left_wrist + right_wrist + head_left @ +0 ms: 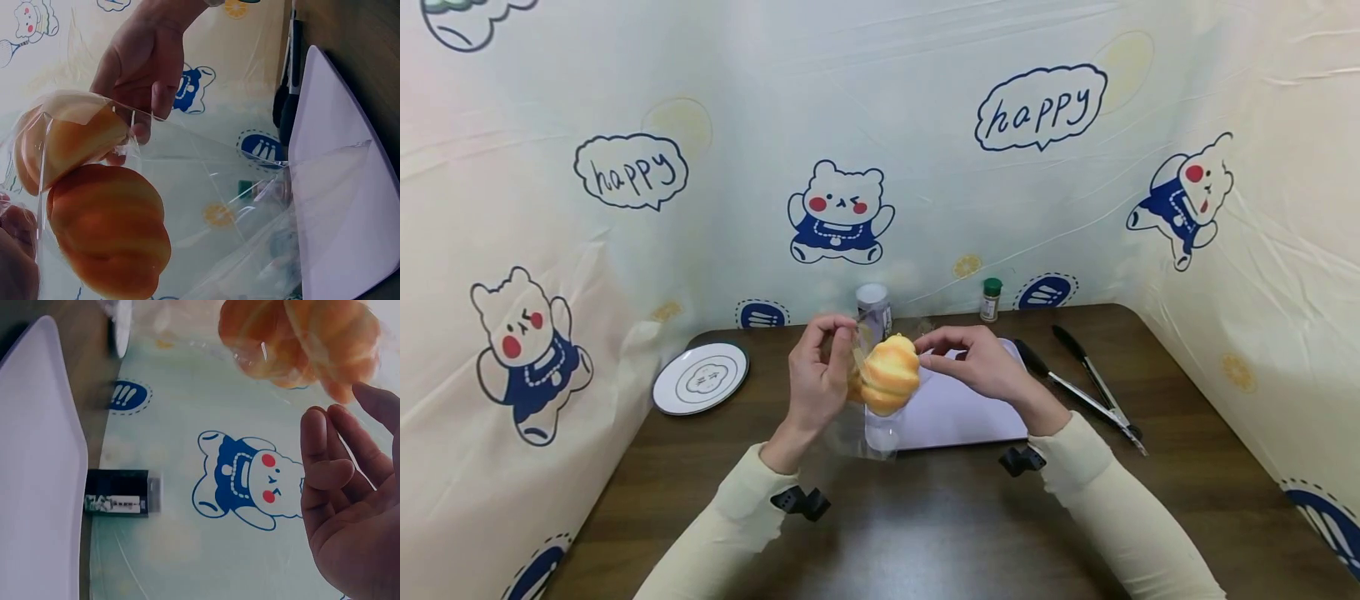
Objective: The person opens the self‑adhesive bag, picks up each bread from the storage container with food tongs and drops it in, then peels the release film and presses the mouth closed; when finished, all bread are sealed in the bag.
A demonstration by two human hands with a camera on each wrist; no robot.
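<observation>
Two golden bread rolls (890,375) sit in a clear plastic bag (206,181), held up over the table. My left hand (820,371) pinches the bag near its upper edge, left of the rolls. At the right side of the front roll is my right hand (973,362), its fingertips right at the bread's edge and its fingers loosely bent. In the right wrist view, a gap shows between thumb and fingertips of the right hand (356,487), beside the end of a roll (337,347). The lower bag hangs over the tray's left part.
A pale lilac tray (962,408) lies behind the hands. Black-handled metal tongs (1101,396) are on the right, and a white plate (700,379) is at the far left. A white-lidded container (872,302) and a green-capped jar (991,302) stand along the back, near the patterned curtain (917,242).
</observation>
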